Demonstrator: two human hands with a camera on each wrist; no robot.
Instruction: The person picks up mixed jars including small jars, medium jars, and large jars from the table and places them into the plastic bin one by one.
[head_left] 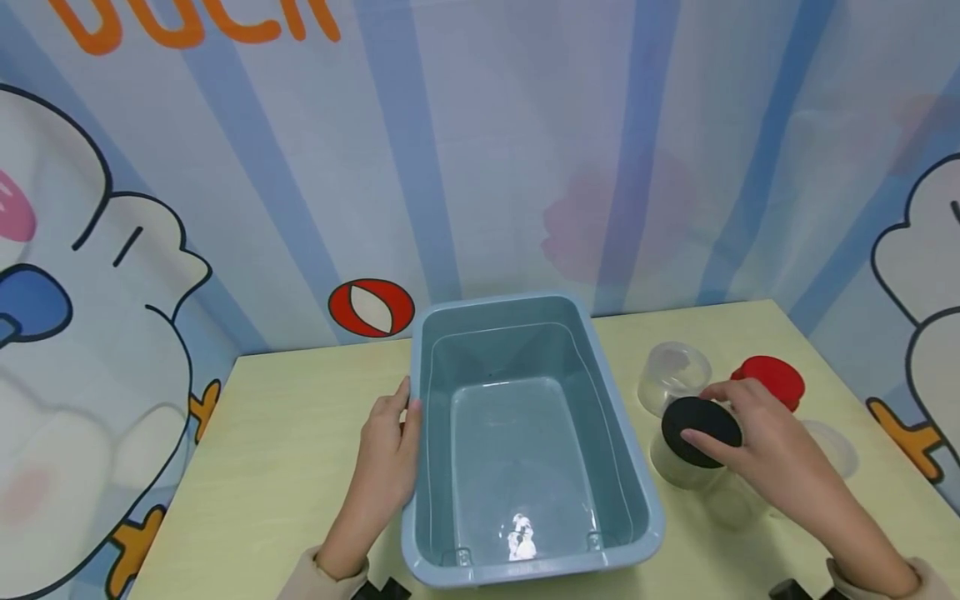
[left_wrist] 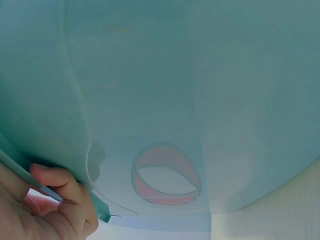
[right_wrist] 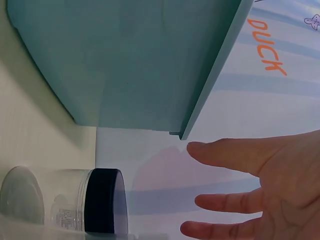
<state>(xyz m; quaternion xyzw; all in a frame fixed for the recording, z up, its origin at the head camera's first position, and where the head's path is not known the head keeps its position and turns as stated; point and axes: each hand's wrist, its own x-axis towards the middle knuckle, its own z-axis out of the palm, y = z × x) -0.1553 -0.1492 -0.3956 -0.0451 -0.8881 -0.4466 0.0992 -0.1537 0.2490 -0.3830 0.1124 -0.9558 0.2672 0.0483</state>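
A blue plastic basin, hollow side up with nothing inside it, stands in the middle of the table. At its left rim my left hand grips the edge, thumb and fingers on either side of the rim in the left wrist view. On the right, a clear jar with a black lid stands upright beside the basin. My right hand is over this lid with thumb and fingers spread; in the right wrist view the fingertips are apart from the lid.
Behind the black-lidded jar stands a clear container. A red-lidded container is at the back right, with a clear round piece near it. Another clear round container is at the front. A printed backdrop rises behind the table.
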